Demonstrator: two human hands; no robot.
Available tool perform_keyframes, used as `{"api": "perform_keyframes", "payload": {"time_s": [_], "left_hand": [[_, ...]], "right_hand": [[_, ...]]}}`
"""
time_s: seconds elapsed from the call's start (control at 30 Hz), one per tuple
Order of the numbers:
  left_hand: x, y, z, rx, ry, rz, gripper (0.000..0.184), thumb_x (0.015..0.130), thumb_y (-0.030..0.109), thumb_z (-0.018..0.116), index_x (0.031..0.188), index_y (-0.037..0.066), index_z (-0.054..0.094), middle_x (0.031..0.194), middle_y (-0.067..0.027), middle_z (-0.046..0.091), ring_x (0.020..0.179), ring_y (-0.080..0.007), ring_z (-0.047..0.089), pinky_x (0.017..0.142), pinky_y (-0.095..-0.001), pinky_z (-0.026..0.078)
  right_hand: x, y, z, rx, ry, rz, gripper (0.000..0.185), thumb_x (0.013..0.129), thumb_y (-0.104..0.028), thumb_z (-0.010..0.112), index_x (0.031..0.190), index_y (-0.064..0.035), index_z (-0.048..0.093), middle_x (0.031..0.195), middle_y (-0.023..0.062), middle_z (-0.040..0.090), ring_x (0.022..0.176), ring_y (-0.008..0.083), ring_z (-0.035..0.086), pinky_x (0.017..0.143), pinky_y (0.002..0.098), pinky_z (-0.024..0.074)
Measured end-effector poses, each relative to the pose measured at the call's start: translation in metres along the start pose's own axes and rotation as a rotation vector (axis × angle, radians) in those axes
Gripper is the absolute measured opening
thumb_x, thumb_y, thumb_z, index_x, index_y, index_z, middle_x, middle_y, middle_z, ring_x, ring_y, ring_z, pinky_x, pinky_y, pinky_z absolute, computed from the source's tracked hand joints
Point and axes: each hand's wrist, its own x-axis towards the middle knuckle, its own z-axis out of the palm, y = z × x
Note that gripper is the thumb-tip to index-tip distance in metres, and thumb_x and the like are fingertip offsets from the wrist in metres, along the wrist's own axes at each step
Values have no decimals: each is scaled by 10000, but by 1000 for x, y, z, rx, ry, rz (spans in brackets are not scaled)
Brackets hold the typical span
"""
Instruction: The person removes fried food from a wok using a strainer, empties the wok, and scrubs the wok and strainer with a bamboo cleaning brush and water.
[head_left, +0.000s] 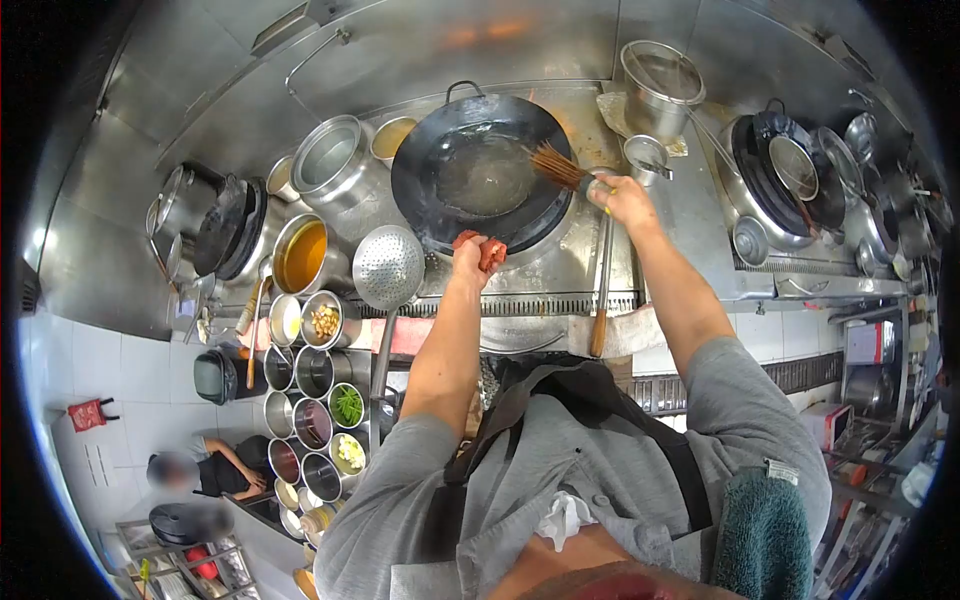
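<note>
"What's in the wok (425, 180)?"
"Water (485, 175), perhaps. Left hand (470, 258) grips red cloth (492, 254) at near rim; right hand (627, 202) clutches brush (556, 166) over right side."
"Left of it?"
"Pot (337, 276) of orange liquid (302, 256)."

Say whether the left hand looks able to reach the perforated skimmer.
Probably: the skimmer lies close by the left hand, nothing seems to block it, though that hand holds a red cloth.
</note>
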Motion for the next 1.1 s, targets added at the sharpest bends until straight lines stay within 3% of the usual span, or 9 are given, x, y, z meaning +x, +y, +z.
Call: {"api": "perform_keyframes", "payload": {"time_s": [0.17,0.2,0.23,0.3,0.5,0.77,0.93,1.03,1.1], "left_hand": [[18,-4,-24,-192,-24,233,143,809,2,452,932,46,508,699,-167,577,528,-291,582,425,-390,488],[13,2,-36,-187,-4,274,151,799,-8,439,931,28,501,676,-167,561,494,-279,558,406,-370,467],[-24,16,-26,-178,76,314,128,779,-33,387,793,81,445,507,-89,381,360,-212,397,311,-330,280],[-57,36,-38,-156,125,289,139,768,-32,394,763,79,477,494,-56,356,340,-179,362,309,-309,262],[-83,79,-102,212,60,413,194,705,-26,426,824,29,569,643,-126,574,396,-203,515,327,-325,369],[-80,145,-116,616,218,611,296,679,-3,498,950,-22,615,691,-81,585,538,-163,579,434,-290,443],[-81,168,-102,1093,365,855,316,666,146,569,918,-33,636,799,-191,668,768,-307,661,743,-385,499],[-107,166,-73,1256,432,1064,317,668,164,580,918,-24,631,790,-228,653,796,-372,643,750,-419,495],[-118,159,-63,1289,448,1098,314,669,152,586,935,-13,616,781,-251,637,798,-412,623,746,-440,489]], "right_hand": [[-47,-11,-14,-64,-17,-88,444,743,-339,663,1144,-150,635,1057,179,631,984,343,603,910,398,459],[-59,-15,-21,-33,-68,-130,438,749,-338,665,1143,-148,634,1048,174,634,960,346,610,893,400,470],[-72,-18,-24,2,-124,-175,432,755,-336,668,1142,-147,634,1039,170,637,936,349,618,876,402,480],[-97,-21,-25,7,-99,-276,419,773,-326,664,1151,-150,629,972,188,648,894,354,627,841,402,498],[-149,-52,-14,-27,-194,-346,409,788,-269,652,1166,-117,618,882,226,650,828,375,623,793,431,493],[-143,-68,49,134,-245,-378,397,789,-246,632,1138,-58,623,922,219,650,873,355,624,822,425,485],[-132,-84,58,204,-297,-262,439,777,-270,640,1160,-58,611,1012,215,638,926,350,620,869,392,474],[-116,-81,68,309,-340,-119,490,755,-307,664,1173,-57,604,1025,199,646,933,334,628,883,356,465],[-104,-70,83,482,-364,19,481,743,-310,711,1172,-110,627,745,107,666,557,167,608,609,311,521]]}}
